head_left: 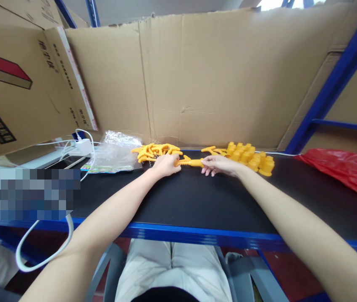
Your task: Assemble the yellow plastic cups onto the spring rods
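Observation:
A slim yellow plastic piece (pixel 192 162) with a ridged left part and a thicker right end lies level between my hands, just over the black tabletop. My left hand (pixel 166 165) is closed round its left end, with the fingertips partly hidden. At the thicker end, my right hand (pixel 219 165) pinches it between thumb and fingers, the other fingers loosely curled. Just behind my left hand is a heap of yellow branched plastic pieces (pixel 151 152). Beyond my right hand lie more branched yellow pieces (pixel 211 149), beside a cluster of yellow cup-shaped parts (pixel 244 153).
A clear plastic bag (pixel 112 147) lies left of the heap, near a white charger with cables (pixel 84 147). Red plastic sheeting (pixel 339 170) rests at the right. A cardboard wall (pixel 229 84) closes off the back, and a blue metal edge (pixel 197 230) runs along the front.

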`<act>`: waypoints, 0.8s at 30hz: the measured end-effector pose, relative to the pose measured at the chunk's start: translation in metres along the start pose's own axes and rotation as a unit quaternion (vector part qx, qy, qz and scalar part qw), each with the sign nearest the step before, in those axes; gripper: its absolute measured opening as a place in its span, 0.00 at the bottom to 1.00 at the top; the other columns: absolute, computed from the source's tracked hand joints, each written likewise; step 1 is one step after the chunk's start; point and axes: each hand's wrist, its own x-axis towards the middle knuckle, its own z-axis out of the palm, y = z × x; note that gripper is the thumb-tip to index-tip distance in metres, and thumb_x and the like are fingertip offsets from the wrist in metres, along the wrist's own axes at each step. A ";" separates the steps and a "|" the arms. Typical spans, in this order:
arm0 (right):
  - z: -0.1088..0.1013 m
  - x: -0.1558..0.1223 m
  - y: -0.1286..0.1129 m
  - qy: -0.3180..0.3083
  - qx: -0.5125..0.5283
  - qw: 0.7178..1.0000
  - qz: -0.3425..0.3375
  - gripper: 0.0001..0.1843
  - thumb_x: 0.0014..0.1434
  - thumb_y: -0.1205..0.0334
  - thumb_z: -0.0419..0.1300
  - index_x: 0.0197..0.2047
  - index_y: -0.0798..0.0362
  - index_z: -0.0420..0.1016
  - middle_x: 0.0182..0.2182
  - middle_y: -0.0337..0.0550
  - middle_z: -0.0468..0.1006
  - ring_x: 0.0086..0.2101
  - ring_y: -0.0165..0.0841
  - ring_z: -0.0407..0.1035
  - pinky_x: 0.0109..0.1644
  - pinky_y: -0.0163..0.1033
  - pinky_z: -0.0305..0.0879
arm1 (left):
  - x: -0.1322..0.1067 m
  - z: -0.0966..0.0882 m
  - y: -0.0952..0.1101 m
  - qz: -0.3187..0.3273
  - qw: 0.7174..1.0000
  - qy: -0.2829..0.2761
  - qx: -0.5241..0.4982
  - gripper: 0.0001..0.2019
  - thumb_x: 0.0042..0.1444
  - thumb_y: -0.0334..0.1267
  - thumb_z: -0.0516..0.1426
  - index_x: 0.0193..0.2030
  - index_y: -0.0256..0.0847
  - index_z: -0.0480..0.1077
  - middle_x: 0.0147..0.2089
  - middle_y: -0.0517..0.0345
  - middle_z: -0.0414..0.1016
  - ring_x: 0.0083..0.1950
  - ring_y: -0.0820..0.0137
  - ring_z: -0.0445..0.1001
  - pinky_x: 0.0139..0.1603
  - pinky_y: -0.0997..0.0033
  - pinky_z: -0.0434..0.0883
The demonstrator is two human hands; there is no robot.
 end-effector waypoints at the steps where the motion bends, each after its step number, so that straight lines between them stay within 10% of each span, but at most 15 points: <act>1: 0.000 0.000 0.000 -0.001 0.001 1.000 0.001 0.15 0.55 0.52 0.59 0.35 0.56 0.65 0.29 0.47 0.77 0.26 0.25 0.71 0.24 0.26 0.65 | 0.000 0.000 0.000 0.001 1.000 0.000 0.000 0.16 0.51 0.43 0.51 0.45 0.44 0.67 0.37 0.54 0.74 0.40 0.62 0.74 0.39 0.66 0.68; 18: 0.004 0.002 -0.002 0.034 0.007 0.999 0.019 0.20 0.56 0.47 0.56 0.30 0.58 0.65 0.26 0.49 0.75 0.23 0.26 0.69 0.20 0.27 0.65 | 0.002 0.003 -0.001 0.015 1.000 0.003 0.009 0.16 0.51 0.44 0.50 0.45 0.43 0.67 0.37 0.53 0.73 0.39 0.61 0.73 0.38 0.65 0.68; 24: 0.000 0.002 0.003 0.035 -0.001 0.999 -0.019 0.22 0.52 0.50 0.61 0.45 0.56 0.65 0.40 0.49 0.73 0.30 0.29 0.72 0.23 0.28 0.68 | 0.001 0.003 -0.002 0.011 1.000 0.005 0.011 0.16 0.50 0.44 0.51 0.45 0.42 0.67 0.38 0.53 0.74 0.40 0.61 0.73 0.39 0.65 0.68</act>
